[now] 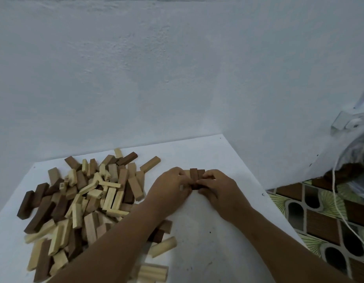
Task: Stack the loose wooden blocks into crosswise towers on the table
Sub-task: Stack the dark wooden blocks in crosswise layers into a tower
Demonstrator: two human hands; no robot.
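Observation:
A big heap of loose wooden blocks [83, 197], pale and dark brown, covers the left half of the white table [213, 242]. Right of the heap, a short row of blocks [194, 175] lies side by side on the table: two dark ones in the middle and a pale one partly hidden at the left. My left hand [171, 186] grips the row's left side with curled fingers. My right hand [216, 185] pinches its right side. Both hands hide the near ends of these blocks.
A few stray blocks lie near the front: a pale one [163, 247], a dark one [159, 231] and a pale group [152, 272]. The wall stands close behind the table. Beyond the right edge are a patterned floor [320, 219], a white cord [338, 201] and a fan [355, 160].

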